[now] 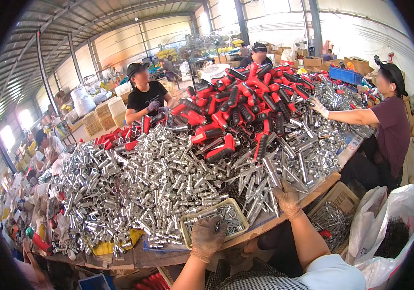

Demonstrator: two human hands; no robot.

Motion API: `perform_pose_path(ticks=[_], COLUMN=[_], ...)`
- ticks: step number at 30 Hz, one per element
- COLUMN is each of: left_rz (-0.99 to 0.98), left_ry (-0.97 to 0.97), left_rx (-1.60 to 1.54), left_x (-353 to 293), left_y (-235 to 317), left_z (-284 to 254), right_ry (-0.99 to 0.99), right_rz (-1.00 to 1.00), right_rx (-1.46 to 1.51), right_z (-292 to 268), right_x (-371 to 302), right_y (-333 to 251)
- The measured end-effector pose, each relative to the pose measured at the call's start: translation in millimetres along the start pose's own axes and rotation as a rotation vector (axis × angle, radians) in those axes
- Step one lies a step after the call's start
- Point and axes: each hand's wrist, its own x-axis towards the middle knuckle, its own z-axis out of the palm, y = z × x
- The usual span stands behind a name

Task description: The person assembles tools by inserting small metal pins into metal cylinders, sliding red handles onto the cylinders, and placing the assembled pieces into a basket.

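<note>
Both gloved hands, left hand [207, 238] and right hand [287, 199], flank tray [185, 223].

Several brown cardboard boxes [356, 64] stand at the far right end of the desk, behind a blue plastic crate [345, 75], and more brown boxes [312, 61] are stacked near the back wall. On the left, behind the seated worker in black, there are pale woven crates [103, 111] and big white sacks [82, 100], full and round. At the lower right, beside the desk, two white plastic bags [400, 208] stand open; one shows dark pieces inside. A blue box [93, 282] is on the floor at the lower edge. No screens or signs can be seen clearly.
</note>
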Motion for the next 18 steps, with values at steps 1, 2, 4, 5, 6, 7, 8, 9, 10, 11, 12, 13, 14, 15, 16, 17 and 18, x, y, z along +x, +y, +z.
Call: perform_pose_path(ticks=[1, 2, 4, 5, 6, 7, 8, 9, 10, 11, 12, 13, 14, 15, 16, 17, 18], left_rz=[0.000, 0.002, 0.002, 0.006, 0.010, 0.007, 0.031, 0.055, 0.053, 0.055, 0.058, 0.056, 0.036, 0.017, 0.016, 0.014, 0.013], left_ry=[0.000, -0.003, -0.006, -0.011, -0.017, -0.015, -0.001, 0.013, 0.016, 0.008, 0.001, 0.002, -0.013, -0.028, -0.028, -0.030, -0.032], left_rx=[0.000, -0.006, -0.012, 0.006, 0.024, 0.024, 0.005, -0.013, -0.013, -0.022, -0.031, -0.030, -0.035, -0.040, -0.039, -0.024, -0.010], left_x=[0.0, 0.0, 0.0, 0.4, 0.5, 0.3, 0.6, 0.6, 0.8, 1.4, 2.0, 2.2, 2.3, 2.4, 2.5, 2.5, 2.6], left_y=[-1.0, -2.3, -2.5, -1.5, -1.3, -2.4, -4.5, -5.9, -5.8, -5.3, -4.6, -4.0, -2.8, -1.7, -1.2, -0.7, -0.6], left_z=[0.8, 1.8, 1.4, -0.1, -0.9, -0.7, 0.3, 0.7, 0.7, 0.4, 0.0, -0.3, -0.6, -1.2, -2.1, -2.9, -3.4], right_ry=[0.011, 0.022, 0.015, 0.008, 0.005, 0.002, -0.003, -0.007, 0.016, 0.038, 0.036, 0.028, 0.020, 0.018, 0.022, 0.026, 0.026], right_rz=[-0.017, -0.035, -0.005, 0.026, 0.027, 0.024, 0.022, 0.021, -0.016, -0.052, -0.054, -0.033, -0.011, -0.012, -0.046, -0.081, -0.081], right_rx=[0.009, 0.019, 0.018, 0.017, 0.017, 0.018, 0.019, 0.020, 0.026, 0.032, 0.032, 0.065, 0.098, 0.099, 0.058, 0.018, 0.019], right_z=[0.5, 0.6, 0.7, 1.6, 2.2, 2.1, 2.5, 3.5, 3.7, 3.4, 2.3, 2.3, 2.6, 2.5, 2.4, 2.4, 3.1], right_x=[0.1, 0.4, 1.6, 1.9, 1.7, 1.2, 1.2, 1.7, 2.3, 2.5, 2.6, 2.2, 2.0, 1.8, 0.8, -0.1, -0.8], right_y=[2.9, 4.5, 5.9, 6.4, 5.6, 3.0, 1.4, 3.6, 8.0, 10.9, 12.8, 13.7, 13.5, 12.2, 6.5, 1.6, -1.6])
